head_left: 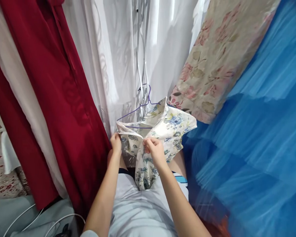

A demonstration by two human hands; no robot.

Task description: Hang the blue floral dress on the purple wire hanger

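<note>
Low on the left there's a greyish, soft-looking surface (pixel 8 212) with white cables (pixel 71 214) looping over it, plus a small dark thing (pixel 63 231), no clue what. The floral garment's (pixel 148 168) bottom end hangs at the person's lap (pixel 127 187).

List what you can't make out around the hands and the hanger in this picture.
All in the head view:
- Purple hanger: one end of its lower bar is hidden by the floral garment.
- Left hand: some fingertips are hidden by the hand itself.
- Red dress: its top is cut off by the upper edge.
- Blue tulle: blurred, and cut off by the right edge.
</note>
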